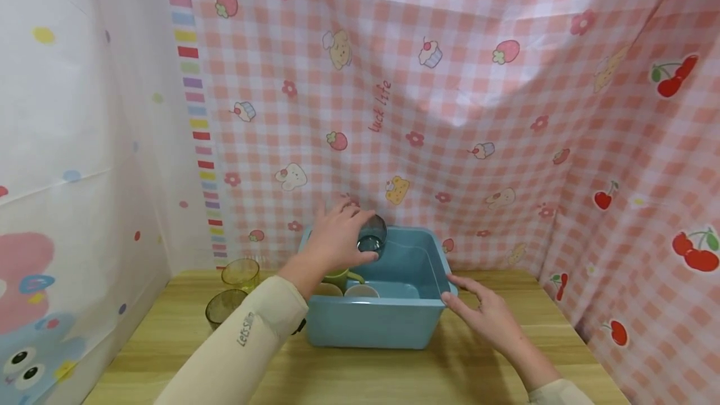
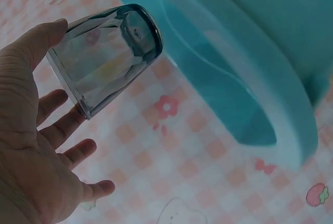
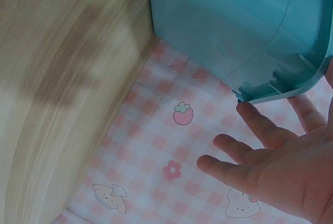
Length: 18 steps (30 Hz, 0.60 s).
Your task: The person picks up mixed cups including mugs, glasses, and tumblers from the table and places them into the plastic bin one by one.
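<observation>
My left hand [image 1: 337, 239] pinches a dark, see-through drinking glass [image 1: 373, 236] between thumb and fingers, over the back left of a blue plastic bin [image 1: 377, 324]. In the left wrist view the faceted glass [image 2: 109, 57] is tilted, with the thumb and fingertips at its rim. At the bin's right edge is my right hand [image 1: 486, 314], thumb and fingertips touching the rim. In the right wrist view, the other fingers of the right hand [image 3: 291, 166] are spread and straight. Inside the bin are a green mug [image 1: 337, 278] and a white cup [image 1: 362, 291], partly hidden.
Left of the bin, a yellow glass [image 1: 240, 274] and a dark brownish glass [image 1: 224, 306] stand on the wooden table [image 1: 360, 380]; my left sleeve partly covers the nearer one. A pink checked cloth [image 1: 450, 111] hangs right behind the bin.
</observation>
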Available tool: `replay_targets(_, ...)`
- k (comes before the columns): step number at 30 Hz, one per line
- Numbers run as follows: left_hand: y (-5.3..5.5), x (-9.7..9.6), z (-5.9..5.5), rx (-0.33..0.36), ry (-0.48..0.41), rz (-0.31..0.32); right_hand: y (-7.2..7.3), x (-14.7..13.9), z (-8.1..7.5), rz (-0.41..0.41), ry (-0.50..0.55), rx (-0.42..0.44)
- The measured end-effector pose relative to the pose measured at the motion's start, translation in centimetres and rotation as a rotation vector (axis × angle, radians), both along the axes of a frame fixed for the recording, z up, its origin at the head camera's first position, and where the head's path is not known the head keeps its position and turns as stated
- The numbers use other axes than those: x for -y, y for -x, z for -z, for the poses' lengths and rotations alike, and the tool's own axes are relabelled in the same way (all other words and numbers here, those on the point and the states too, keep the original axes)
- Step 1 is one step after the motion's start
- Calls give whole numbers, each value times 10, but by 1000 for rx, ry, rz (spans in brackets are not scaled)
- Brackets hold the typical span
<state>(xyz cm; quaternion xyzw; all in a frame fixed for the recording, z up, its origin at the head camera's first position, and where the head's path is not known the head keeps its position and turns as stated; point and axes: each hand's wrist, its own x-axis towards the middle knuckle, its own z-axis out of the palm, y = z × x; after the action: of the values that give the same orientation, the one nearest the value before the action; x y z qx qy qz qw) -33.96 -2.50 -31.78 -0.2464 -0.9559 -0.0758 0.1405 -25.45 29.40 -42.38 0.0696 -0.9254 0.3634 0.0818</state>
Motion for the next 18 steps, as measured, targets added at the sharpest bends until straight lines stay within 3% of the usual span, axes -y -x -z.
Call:
replay_targets(9, 14, -17, 16, 62, 29, 2, 0, -1, -2, 5, 1, -5)
replay_targets(18, 27, -30, 27, 126, 24, -37, -2, -2, -2, 10, -1, -21)
